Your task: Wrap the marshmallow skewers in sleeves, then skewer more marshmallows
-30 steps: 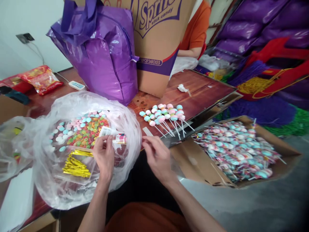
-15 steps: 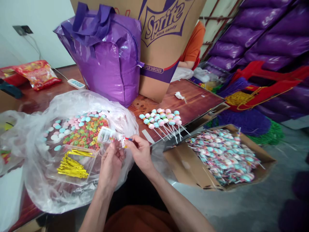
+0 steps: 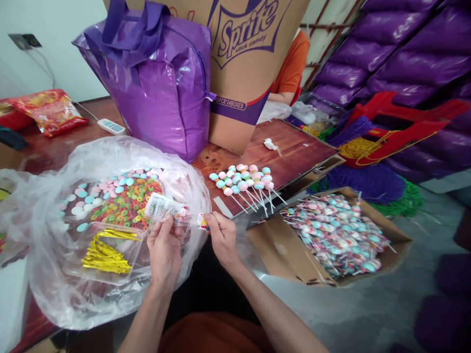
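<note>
My left hand [image 3: 165, 250] pinches a small stack of clear printed plastic wrappers [image 3: 160, 207] above the open plastic bag. To its right, my right hand [image 3: 222, 238] grips the colourfully printed end of a plastic wrapper [image 3: 202, 221], stretched out between both hands. Under and left of my hands lie ring-shaped candies [image 3: 125, 203] in red, green and orange, with round pastel candies [image 3: 88, 198] beside them. A clear tray [image 3: 138, 262] of gold twist ties [image 3: 106, 255] sits in front. Several candy sticks [image 3: 243, 179], threaded with pastel pieces, rest on the table right of my hands.
A cardboard box [image 3: 279, 252] full of wrapped candy sticks [image 3: 334, 233] stands at the right. Behind are a purple bag [image 3: 162, 93] and a tall Sprite carton [image 3: 235, 73]. A person in an orange sleeve [image 3: 292, 63] sits beyond it. Crumpled tissue [image 3: 271, 144] lies on the table [image 3: 290, 157].
My right hand has moved a little right, away from my left hand, drawing the printed wrapper end out. The camera view has shifted slightly.
</note>
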A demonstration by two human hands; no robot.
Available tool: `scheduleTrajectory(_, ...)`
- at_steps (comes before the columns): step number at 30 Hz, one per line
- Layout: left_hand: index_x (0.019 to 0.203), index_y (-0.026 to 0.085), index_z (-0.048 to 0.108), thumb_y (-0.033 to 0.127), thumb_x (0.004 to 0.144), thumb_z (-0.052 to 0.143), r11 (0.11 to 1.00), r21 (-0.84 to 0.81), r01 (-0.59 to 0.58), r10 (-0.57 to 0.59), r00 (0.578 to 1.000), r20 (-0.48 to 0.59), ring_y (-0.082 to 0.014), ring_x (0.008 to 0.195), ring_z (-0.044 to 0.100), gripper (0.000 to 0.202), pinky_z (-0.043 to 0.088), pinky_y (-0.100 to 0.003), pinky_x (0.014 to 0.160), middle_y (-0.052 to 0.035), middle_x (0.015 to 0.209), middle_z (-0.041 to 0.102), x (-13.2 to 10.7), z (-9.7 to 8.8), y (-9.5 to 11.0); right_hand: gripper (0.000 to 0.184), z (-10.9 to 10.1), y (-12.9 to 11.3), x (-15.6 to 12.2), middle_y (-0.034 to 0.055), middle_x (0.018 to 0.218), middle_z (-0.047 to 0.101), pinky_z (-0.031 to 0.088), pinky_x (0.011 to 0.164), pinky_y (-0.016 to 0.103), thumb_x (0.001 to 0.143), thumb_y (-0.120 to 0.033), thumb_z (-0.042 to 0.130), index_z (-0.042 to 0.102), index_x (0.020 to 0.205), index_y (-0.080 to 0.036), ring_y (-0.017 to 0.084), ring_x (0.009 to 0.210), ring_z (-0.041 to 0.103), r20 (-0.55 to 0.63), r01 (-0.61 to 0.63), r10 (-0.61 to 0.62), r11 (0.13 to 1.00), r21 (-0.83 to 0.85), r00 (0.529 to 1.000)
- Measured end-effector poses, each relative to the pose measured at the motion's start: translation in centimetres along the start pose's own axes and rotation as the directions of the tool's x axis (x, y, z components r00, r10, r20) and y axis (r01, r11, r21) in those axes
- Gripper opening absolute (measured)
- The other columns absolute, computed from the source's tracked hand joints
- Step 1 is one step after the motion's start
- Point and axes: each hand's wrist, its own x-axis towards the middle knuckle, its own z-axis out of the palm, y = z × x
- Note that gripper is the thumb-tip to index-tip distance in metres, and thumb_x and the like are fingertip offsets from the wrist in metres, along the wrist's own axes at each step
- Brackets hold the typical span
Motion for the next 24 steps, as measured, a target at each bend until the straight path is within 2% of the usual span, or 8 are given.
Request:
scheduleTrajectory(5, 0.065, 0.016, 0.056, 0.022, 0.057, 0.092, 0.995, 0.036, -0.092, 0.092, 0.996, -0.012, -0.0015, 0.052, 0.045, 0.037, 0.036, -0.014, 0.049, 0.0072, 0.066, 0.059, 0.1, 0.5, -0.5, 0.047, -0.8, 0.4, 0.6, -0.0045, 0.058, 0.036, 0.032, 0.053, 0.025, 0.096, -0.049, 0.05, 0.038, 0.06, -0.022, 0.012, 0.056, 0.037, -0.035, -0.032, 0.031, 0.999, -0.022, 0.999)
scheduleTrajectory(9, 0.067, 0.015, 0.056, 0.026, 0.057, 0.093, 0.998, 0.002, -0.07, 0.07, 0.996, -0.052, -0.0017, 0.052, 0.045, 0.04, 0.039, -0.014, 0.049, 0.0068, 0.068, 0.059, 1.0, 0.5, -0.9, 0.042, -3.0, 0.9, 2.6, -0.0022, 0.062, 0.052, 0.037, 0.061, 0.026, 0.1, -0.042, 0.044, 0.049, 0.064, -0.02, 0.013, 0.059, 0.046, -0.187, 0.044, -0.106, 0.95, -0.308, 0.977)
scheduleTrajectory(11, 0.07, 0.015, 0.057, 0.024, 0.058, 0.092, 0.999, -0.035, -0.005, 0.002, 0.996, -0.088, -0.0019, 0.051, 0.045, 0.039, 0.04, -0.014, 0.048, 0.0061, 0.071, 0.06, 1.7, 0.2, -0.6, 0.03, -4.4, 1.6, 4.0, 0.0037, 0.076, 0.063, 0.04, 0.07, 0.029, 0.099, -0.034, 0.047, 0.058, 0.075, -0.019, 0.018, 0.072, 0.054, -0.219, 0.055, -0.223, 0.81, -0.584, 0.95)
scheduleTrajectory(13, 0.074, 0.014, 0.059, 0.021, 0.064, 0.09, 0.996, -0.068, 0.066, -0.072, 0.992, -0.104, -0.0023, 0.051, 0.046, 0.033, 0.041, -0.014, 0.047, 0.0057, 0.071, 0.06, 2.3, -0.1, -0.2, 0.016, -5.6, 2.6, 5.2, 0.0108, 0.09, 0.067, 0.04, 0.077, 0.033, 0.095, -0.027, 0.054, 0.063, 0.087, -0.017, 0.023, 0.084, 0.057, -0.175, 0.031, -0.296, 0.579, -0.815, 0.939)
scheduleTrajectory(15, 0.077, 0.014, 0.06, 0.021, 0.073, 0.083, 0.988, -0.091, 0.121, -0.131, 0.984, -0.118, -0.0036, 0.05, 0.048, 0.025, 0.043, -0.015, 0.047, 0.0057, 0.067, 0.057, 2.7, -0.2, 0.1, 0.01, -6.3, 3.5, 6.1, 0.0149, 0.094, 0.068, 0.04, 0.08, 0.036, 0.092, -0.021, 0.058, 0.065, 0.092, -0.014, 0.027, 0.088, 0.057, -0.117, 0.009, -0.295, 0.393, -0.92, 0.948)
scheduleTrajectory(17, 0.078, 0.015, 0.059, 0.02, 0.083, 0.075, 0.98, -0.106, 0.169, -0.183, 0.973, -0.139, -0.005, 0.05, 0.05, 0.017, 0.044, -0.016, 0.048, 0.0057, 0.063, 0.055, 2.9, -0.2, 0.4, 0.01, -6.5, 4.2, 6.6, 0.015, 0.092, 0.069, 0.041, 0.08, 0.037, 0.092, -0.018, 0.057, 0.066, 0.09, -0.014, 0.027, 0.087, 0.058, -0.081, 0.014, -0.274, 0.328, -0.945, 0.958)
scheduleTrajectory(20, 0.078, 0.015, 0.059, 0.02, 0.092, 0.063, 0.974, -0.115, 0.195, -0.213, 0.962, -0.172, -0.0056, 0.05, 0.053, 0.015, 0.046, -0.016, 0.049, 0.0046, 0.062, 0.056, 3.1, 0.1, 0.6, 0.019, -6.5, 4.3, 6.4, 0.0123, 0.087, 0.068, 0.042, 0.079, 0.036, 0.094, -0.017, 0.052, 0.066, 0.082, -0.016, 0.025, 0.082, 0.059, -0.103, 0.043, -0.296, 0.449, -0.893, 0.949)
scheduleTrajectory(24, 0.075, 0.014, 0.058, 0.023, 0.097, 0.057, 0.976, -0.098, 0.196, -0.213, 0.955, -0.205, -0.0071, 0.054, 0.058, 0.024, 0.048, -0.016, 0.052, 0.0025, 0.061, 0.057, 3.7, 0.2, 0.8, 0.017, -7.0, 2.6, 4.2, 0.0054, 0.083, 0.067, 0.046, 0.075, 0.031, 0.093, -0.023, 0.055, 0.066, 0.081, -0.018, 0.02, 0.078, 0.061, -0.21, 0.129, -0.285, 0.828, -0.546, 0.935)
